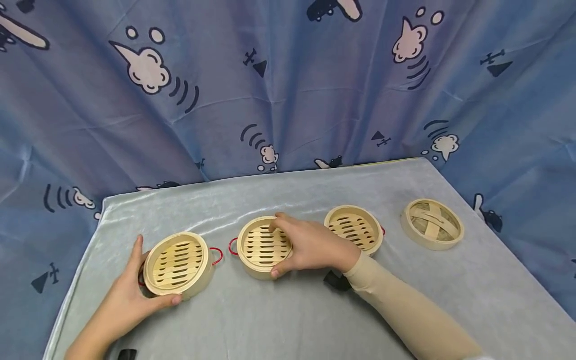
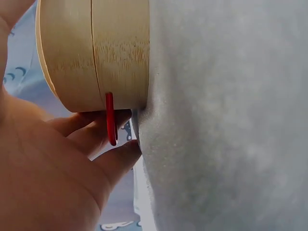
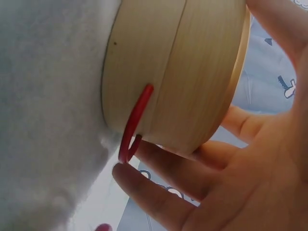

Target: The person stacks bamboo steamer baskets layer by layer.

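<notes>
My left hand (image 1: 128,300) spans the left bamboo steamer basket (image 1: 177,265), thumb along its near side and fingers at its far left side. In the left wrist view, the basket's wall (image 2: 96,53) has a red handle (image 2: 110,120) beside those fingers. The right hand (image 1: 312,245) holds the middle bamboo steamer basket (image 1: 263,245), with its thumb at the near side and fingers over the far rim. A red handle (image 3: 134,120) hangs near the fingers in the right wrist view. Both baskets sit on the cloth with slatted bottoms facing up.
Partly behind my right wrist stands a third slatted basket (image 1: 353,225). A round steamer lid (image 1: 433,227) with crossed strips lies farther right. Grey cloth (image 1: 252,320) covers the table, and a blue patterned curtain (image 1: 288,100) hangs along its back and sides.
</notes>
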{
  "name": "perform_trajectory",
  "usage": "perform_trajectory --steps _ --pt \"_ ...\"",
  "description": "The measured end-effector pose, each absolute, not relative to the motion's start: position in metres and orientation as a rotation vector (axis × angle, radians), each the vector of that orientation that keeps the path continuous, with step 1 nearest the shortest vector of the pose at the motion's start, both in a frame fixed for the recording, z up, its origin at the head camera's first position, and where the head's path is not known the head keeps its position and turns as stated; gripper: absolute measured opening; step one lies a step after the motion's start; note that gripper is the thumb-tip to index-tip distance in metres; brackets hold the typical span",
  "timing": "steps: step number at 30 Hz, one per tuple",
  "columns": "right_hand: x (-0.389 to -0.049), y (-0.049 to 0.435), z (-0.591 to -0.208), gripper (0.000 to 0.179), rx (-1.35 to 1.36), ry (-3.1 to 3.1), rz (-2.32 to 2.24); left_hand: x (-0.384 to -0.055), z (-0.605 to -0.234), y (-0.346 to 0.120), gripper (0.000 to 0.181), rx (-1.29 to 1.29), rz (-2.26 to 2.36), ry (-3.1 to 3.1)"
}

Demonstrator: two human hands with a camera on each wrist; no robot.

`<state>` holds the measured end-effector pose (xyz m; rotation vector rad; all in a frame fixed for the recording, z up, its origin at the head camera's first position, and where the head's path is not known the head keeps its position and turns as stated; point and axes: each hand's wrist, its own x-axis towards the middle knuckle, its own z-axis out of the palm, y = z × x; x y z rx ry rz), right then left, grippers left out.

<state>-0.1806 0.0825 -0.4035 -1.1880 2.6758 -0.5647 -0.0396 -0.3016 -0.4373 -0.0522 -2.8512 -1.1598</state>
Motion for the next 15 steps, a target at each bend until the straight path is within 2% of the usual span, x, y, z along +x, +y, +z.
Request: perform_trajectory --steps 3,5,11,15 --pt "-0.1799 0.0838 -0.4055 0.080 -1.203 2.665 -0.555 -0.0382 -0.4388 -0.3024 0.142 -0.055 -1.140 -2.865" --pt "-0.1797 0.0848 -0.4064 0.075 -1.217 2.662 -0.542 -0.0367 -0.4398 -0.3026 0.140 -0.046 -1.104 -2.875" --pt "-0.1809 0.0860 -0.4067 0.068 -1.294 2.645 -0.557 -0.0345 -0.4412 -0.3034 0.128 -0.033 -1.015 -2.875" --pt "-0.1809 0.0868 -0.4054 0.065 -1.327 2.646 -0.563 -0.0345 -0.4422 -0.3036 0.127 -0.035 -1.008 -2.875"
